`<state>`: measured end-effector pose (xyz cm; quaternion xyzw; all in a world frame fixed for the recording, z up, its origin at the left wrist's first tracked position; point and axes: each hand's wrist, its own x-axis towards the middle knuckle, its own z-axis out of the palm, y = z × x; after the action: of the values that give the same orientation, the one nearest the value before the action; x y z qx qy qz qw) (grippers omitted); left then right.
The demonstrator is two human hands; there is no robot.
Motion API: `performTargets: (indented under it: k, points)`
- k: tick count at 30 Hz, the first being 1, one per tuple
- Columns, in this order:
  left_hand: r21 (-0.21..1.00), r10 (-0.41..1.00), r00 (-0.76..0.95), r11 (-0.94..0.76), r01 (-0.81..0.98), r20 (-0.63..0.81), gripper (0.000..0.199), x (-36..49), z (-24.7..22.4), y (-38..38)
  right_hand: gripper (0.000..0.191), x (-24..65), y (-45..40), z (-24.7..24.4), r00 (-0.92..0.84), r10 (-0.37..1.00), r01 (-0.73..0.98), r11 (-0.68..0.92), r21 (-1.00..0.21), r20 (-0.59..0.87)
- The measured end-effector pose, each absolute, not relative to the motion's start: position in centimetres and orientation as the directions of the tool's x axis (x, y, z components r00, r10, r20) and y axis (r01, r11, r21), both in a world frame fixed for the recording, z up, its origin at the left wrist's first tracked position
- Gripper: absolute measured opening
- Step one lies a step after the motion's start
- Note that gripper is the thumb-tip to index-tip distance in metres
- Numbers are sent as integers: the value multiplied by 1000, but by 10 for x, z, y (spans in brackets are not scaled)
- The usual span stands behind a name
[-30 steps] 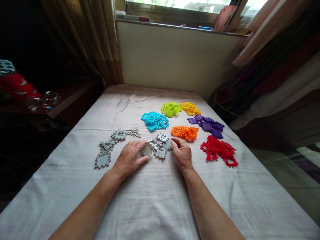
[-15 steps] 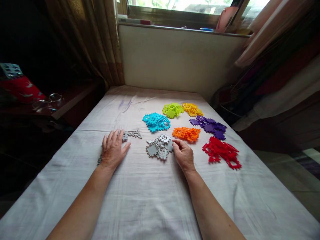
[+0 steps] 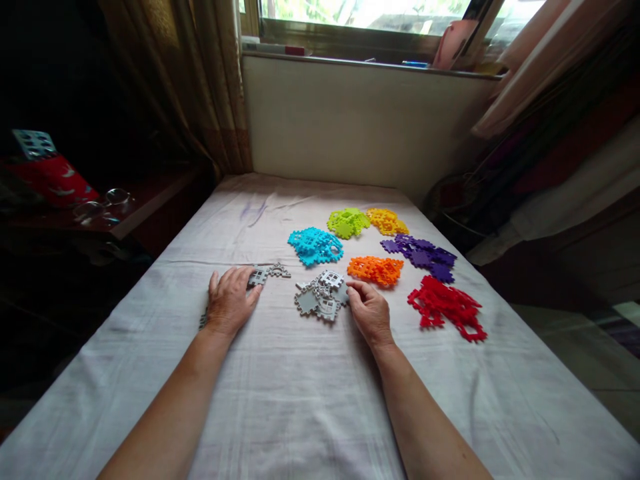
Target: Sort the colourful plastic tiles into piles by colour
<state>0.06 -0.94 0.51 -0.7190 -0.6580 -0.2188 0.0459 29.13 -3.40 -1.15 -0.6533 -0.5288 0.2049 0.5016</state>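
My left hand (image 3: 233, 301) is curled over grey interlocking tiles on the left of the bed-like surface. A grey window tile (image 3: 259, 275) shows between its index finger and thumb, and a thin grey piece (image 3: 279, 270) lies just beyond. More grey toothed edge peeks out at the hand's left side; the rest is hidden beneath the palm. My right hand (image 3: 371, 312) is closed, its thumb and fingertips pinching the right edge of a plain grey tile (image 3: 341, 293). That tile is part of a small grey pile (image 3: 315, 300) of solid and window tiles.
Beyond the hands lie piles of tiles: blue (image 3: 315, 247), lime (image 3: 349, 223), yellow (image 3: 387, 221), orange (image 3: 376, 271), purple (image 3: 420, 257) and red (image 3: 447, 307). A pale cloth (image 3: 300, 400) covers the surface. Eyeglasses (image 3: 103, 205) rest on a dark side table at left.
My left hand's fingers have drawn closer together and bent onto the grey window tile. My right hand stays at the grey pile. The whole view has shifted slightly.
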Motion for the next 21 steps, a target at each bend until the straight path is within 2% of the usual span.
performTargets:
  k: [7, 12, 17, 21]
  points:
    - [323, 845, 137, -340, 883, 517, 38, 7, 5, -10, 35, 291, -34, -11, 357, 898, 479, 61, -875, 258]
    - [451, 873, 266, -447, 773, 409, 33, 46, 8, -8, 36, 290, -34, -10, 356, 901, 488, 46, -871, 248]
    - [453, 874, 350, -476, 754, 336, 33, 78, 8, -4, 36, 289, -34, -9, 354, 903, 475, 52, -879, 244]
    - [422, 867, 348, -482, 768, 357, 36, 74, 4, 1, 36, 290, -33, -10, 367, 895, 446, 68, -892, 252]
